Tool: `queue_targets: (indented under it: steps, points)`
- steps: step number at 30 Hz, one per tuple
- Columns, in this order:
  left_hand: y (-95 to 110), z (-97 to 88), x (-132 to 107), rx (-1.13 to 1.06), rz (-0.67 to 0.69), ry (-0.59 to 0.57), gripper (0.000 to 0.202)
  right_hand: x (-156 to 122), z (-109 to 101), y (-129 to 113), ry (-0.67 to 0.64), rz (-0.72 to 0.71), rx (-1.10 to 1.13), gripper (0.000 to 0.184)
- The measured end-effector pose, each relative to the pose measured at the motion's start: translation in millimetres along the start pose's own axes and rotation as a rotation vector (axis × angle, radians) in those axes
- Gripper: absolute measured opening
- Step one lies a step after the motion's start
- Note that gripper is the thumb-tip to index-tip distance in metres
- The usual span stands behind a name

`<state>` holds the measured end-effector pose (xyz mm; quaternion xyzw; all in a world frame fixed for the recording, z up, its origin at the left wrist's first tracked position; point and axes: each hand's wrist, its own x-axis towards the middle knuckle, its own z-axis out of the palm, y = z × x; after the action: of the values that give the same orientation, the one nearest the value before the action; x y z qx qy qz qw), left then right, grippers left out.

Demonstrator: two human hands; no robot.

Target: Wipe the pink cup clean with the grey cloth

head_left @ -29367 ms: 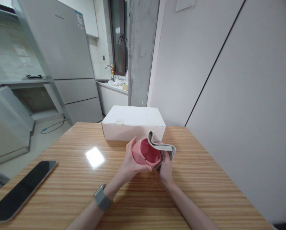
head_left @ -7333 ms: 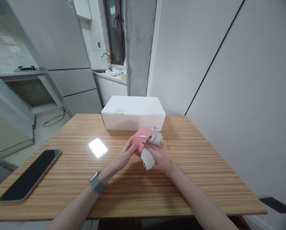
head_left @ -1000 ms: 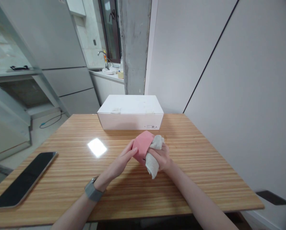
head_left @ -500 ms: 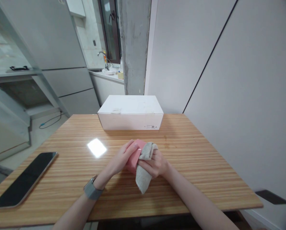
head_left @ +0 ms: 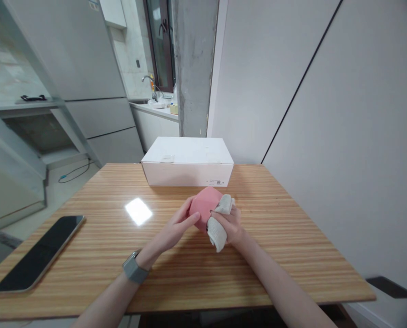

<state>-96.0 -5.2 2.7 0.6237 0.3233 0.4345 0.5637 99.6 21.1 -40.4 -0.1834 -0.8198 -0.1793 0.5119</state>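
Observation:
A smooth pink object (head_left: 206,203) with a rounded, angular outline is held up over the table between my hands; its exact kind I cannot make out. My left hand (head_left: 180,222) grips its left side, thumb across the near face and fingers behind. In my right hand (head_left: 233,224) is a bunched light-grey cloth (head_left: 218,232), pressed against the object's right edge. One end of the cloth hangs below the fingers and another part sticks up above them. The right fingertips are partly hidden by cloth and object.
Behind my hands a white cardboard box (head_left: 186,174) stands on the wood-grain table (head_left: 292,255). A black smartphone (head_left: 41,255) lies at the left. Light reflects off the tabletop. A pale wall (head_left: 343,136) runs along the right, and a sink counter (head_left: 155,114) is farther back.
Both hands have moved slightly up and to the right with the pink object and cloth. The object has turned, showing more of its broad face, and the cloth hangs less low.

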Motion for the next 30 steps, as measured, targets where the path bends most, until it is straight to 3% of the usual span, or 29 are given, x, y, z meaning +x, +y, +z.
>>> queue_targets:
  steps: [5, 8, 12, 21, 30]
  points:
    - [-10.9, -0.6, 2.9, -0.162, -0.028, 0.006, 0.029, 7.1, -2.3, -0.4, -0.013, -0.071, -0.021, 0.042]
    - [-18.4, -2.0, 6.6, -0.182, -0.066, 0.137, 0.025, 18.0, -2.9, -8.1, -0.021, -0.198, -0.048, 0.028]
    - [-17.0, -2.9, 8.6, -0.035, -0.071, 0.239, 0.030, 29.0, -3.2, -20.1, -0.065, -0.269, -0.055, 0.021]
    - [-2.2, -3.4, 6.0, 0.326, -0.036, 0.088, 0.043, 17.5, 4.0, -15.0, -0.082, -0.235, 0.001, 0.029]
    - [-2.9, 2.2, 3.4, 0.245, -0.020, 0.046, 0.042, 3.9, 1.6, -2.9, -0.072, -0.025, 0.060, 0.038]
